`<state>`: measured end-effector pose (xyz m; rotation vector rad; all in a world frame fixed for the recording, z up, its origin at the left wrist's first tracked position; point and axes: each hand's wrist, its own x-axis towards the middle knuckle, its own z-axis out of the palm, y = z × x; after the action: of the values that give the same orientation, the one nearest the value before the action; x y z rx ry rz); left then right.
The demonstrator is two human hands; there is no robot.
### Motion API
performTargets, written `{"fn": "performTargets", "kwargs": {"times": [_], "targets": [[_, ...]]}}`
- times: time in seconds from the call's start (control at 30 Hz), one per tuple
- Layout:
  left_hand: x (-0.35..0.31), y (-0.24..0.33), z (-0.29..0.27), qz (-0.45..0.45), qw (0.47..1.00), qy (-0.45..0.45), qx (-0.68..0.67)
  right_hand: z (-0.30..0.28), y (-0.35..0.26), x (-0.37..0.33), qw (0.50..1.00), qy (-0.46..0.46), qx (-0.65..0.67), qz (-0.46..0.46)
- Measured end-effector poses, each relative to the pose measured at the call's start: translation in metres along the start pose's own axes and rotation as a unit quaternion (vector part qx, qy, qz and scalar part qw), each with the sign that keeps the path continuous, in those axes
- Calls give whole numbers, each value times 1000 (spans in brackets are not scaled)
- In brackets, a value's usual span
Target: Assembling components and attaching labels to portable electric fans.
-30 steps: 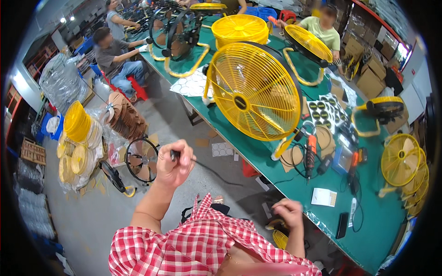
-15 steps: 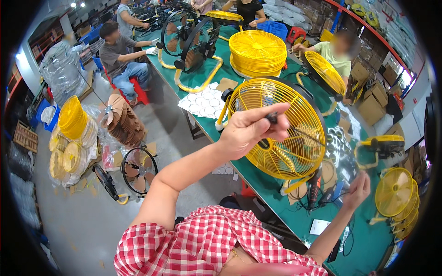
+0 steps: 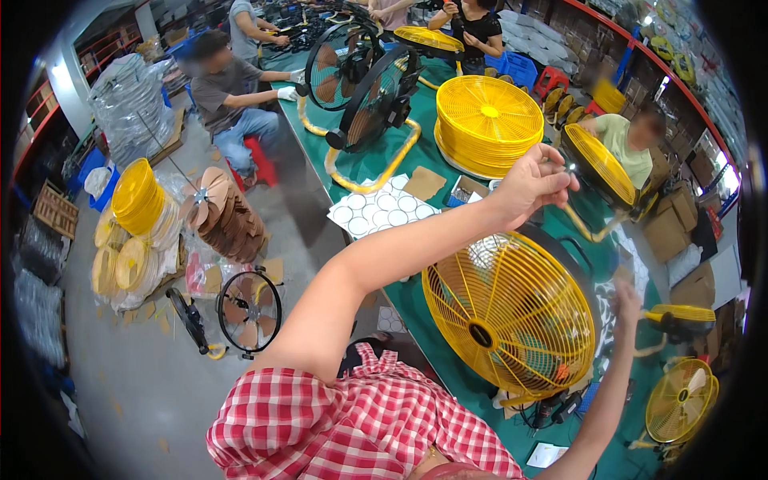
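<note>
Head view: the large yellow-grilled fan (image 3: 516,320) is standing on the green bench (image 3: 632,436), close to the person, its grille tilting upward. The left grip (image 3: 532,188) is hovering above the upper rim, fingers bending toward the thumb; whether it is clamping on anything cannot be told. The right grip (image 3: 626,296) is blurring beside the right rim; whether its fingers are apart or together cannot be told, nor whether it is touching the frame.

Handling note: reaching around the cage is probably calling for slow, paired hand movement. Keeping the left forearm clear of the wires should avoid pushing the fan off balance; steadying the frame from the right would likely help. Watching for loose cord under the stand is advisable.

On the bench, a stack of yellow grilles (image 3: 486,132) is resting beyond the fan. A sheet of round labels (image 3: 372,210) is lying left of the fan, with a cardboard piece (image 3: 424,183) adjoining. A white leaflet (image 3: 547,454) is lying near the closest edge.

Across the bench, a co-worker in pale green (image 3: 634,152) is sitting behind another fan. On the floor at left, a pile of brown fan blades (image 3: 232,216) is standing.
</note>
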<state>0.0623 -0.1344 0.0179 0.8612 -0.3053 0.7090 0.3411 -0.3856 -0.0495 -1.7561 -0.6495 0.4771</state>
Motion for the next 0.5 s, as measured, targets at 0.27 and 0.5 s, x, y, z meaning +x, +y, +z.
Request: {"fn": "performTargets", "kwargs": {"times": [0.27,0.5], "targets": [[79,-14,-129,-51,990,118,65,74,-90,-41,988,-73,-124,52],[65,-27,-201,-179,977,84,76,162,-143,-38,932,-162,-321,-43]]}}
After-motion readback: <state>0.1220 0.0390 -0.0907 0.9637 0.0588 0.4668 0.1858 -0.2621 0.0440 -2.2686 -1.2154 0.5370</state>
